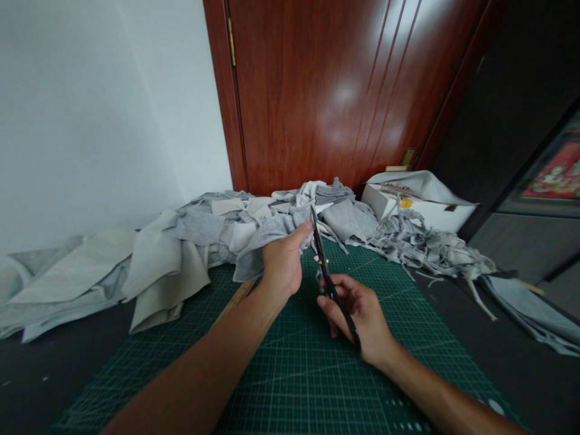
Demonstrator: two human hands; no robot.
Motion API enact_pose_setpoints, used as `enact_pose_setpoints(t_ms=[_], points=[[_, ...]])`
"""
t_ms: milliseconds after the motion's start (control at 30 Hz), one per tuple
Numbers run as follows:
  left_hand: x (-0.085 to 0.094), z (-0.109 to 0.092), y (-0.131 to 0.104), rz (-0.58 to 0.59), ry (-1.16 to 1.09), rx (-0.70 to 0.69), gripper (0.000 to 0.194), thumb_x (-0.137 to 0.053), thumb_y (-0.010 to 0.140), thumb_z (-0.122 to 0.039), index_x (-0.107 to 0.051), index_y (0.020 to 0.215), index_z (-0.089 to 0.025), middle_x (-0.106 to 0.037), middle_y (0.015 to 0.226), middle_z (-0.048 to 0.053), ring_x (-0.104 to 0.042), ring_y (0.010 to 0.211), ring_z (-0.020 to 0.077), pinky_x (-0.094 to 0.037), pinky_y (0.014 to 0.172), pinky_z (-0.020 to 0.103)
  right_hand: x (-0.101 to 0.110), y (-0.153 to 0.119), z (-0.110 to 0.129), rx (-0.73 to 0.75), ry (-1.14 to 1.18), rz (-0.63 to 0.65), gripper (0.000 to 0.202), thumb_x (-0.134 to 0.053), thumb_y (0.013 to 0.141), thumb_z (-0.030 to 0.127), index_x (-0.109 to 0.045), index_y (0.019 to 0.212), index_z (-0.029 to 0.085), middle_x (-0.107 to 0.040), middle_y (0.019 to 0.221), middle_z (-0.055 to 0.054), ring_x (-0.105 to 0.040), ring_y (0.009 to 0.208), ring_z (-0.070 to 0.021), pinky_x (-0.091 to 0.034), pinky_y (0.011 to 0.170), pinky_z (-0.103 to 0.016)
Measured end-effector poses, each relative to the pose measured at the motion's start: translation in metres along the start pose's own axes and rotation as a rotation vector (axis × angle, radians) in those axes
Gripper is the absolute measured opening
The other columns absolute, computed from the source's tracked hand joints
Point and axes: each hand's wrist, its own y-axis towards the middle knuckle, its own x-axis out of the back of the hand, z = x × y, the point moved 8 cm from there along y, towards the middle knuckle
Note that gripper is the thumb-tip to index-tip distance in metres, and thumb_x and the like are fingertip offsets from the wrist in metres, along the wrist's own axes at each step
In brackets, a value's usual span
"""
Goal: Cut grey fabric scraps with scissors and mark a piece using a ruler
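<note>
My left hand (286,257) pinches a piece of grey fabric (269,232) above the far part of a green cutting mat (290,374). The fabric hangs to the left of the hand, and its lower corner droops toward the mat. In my right hand (356,311) is a pair of black scissors (327,269), with fingers around the handles. The blades point up and away, their tips beside my left thumb at the fabric's right edge. Whether the blades touch the fabric I cannot tell. Under my left wrist, a wooden ruler (235,302) lies partly hidden on the mat.
Grey and cream fabric pieces (158,254) are heaped along the wall and the reddish-brown door (312,96). At the right sits a white box (421,211) with cloth on top. Tangled fabric strips (421,241) lie before it. A dark cabinet (512,121) stands far right.
</note>
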Motion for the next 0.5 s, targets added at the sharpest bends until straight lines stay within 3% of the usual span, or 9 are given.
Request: enact_pose_setpoints(t_ms=[233, 500], points=[[-0.0024, -0.0038, -0.0018, -0.018, 0.005, 0.008, 0.025, -0.091, 0.054, -0.015, -0.074, 0.071, -0.014, -0.076, 0.079, 0.001, -0.068, 0.073, 0.0161, -0.054, 0.075, 0.03, 0.0011, -0.0006, 0.0049, 0.016, -0.036, -0.006, 0.033, -0.087, 0.083, 0.035, -0.068, 0.104, 0.017, -0.055, 0.057, 0.009, -0.046, 0.039, -0.0068, -0.039, 0.038, -0.017], [-0.0037, -0.0028, -0.0018, 0.023, -0.011, 0.003, 0.031, -0.092, 0.055, -0.014, -0.073, 0.08, -0.014, -0.078, 0.086, 0.004, -0.074, 0.092, 0.0226, -0.055, 0.097, 0.038, 0.0037, 0.0, 0.0013, 0.006, -0.046, -0.027, 0.035, -0.088, 0.081, 0.033, -0.068, 0.106, 0.018, -0.054, 0.058, 0.01, -0.047, 0.04, -0.0073, -0.038, 0.039, -0.017]])
